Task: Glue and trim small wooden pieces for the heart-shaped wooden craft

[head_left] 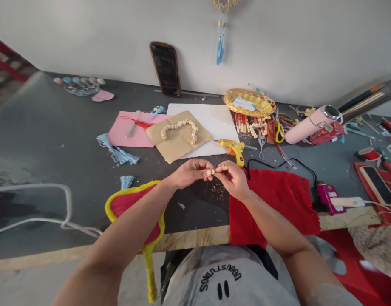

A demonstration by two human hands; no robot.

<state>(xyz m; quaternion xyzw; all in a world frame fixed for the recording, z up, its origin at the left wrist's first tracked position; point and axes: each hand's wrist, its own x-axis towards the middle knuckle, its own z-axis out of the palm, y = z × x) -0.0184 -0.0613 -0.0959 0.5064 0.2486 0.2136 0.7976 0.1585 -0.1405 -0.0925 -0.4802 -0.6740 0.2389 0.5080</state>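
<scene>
Left hand (192, 173) and right hand (234, 180) together pinch a small pale piece (213, 171), held over the dark counter (198, 221). Yellow glue gun (235, 148) lies just beyond the hands; red cloth (281, 193) lies partly beneath the right forearm (275, 224).

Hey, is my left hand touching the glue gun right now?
Apart. The head view shows a strip of dark table between the left hand and the glue gun.

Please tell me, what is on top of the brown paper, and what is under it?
A curved chain of small pale pieces lies on the brown paper. It overlaps a pink sheet and a white sheet; anything else beneath it cannot be seen.
</scene>
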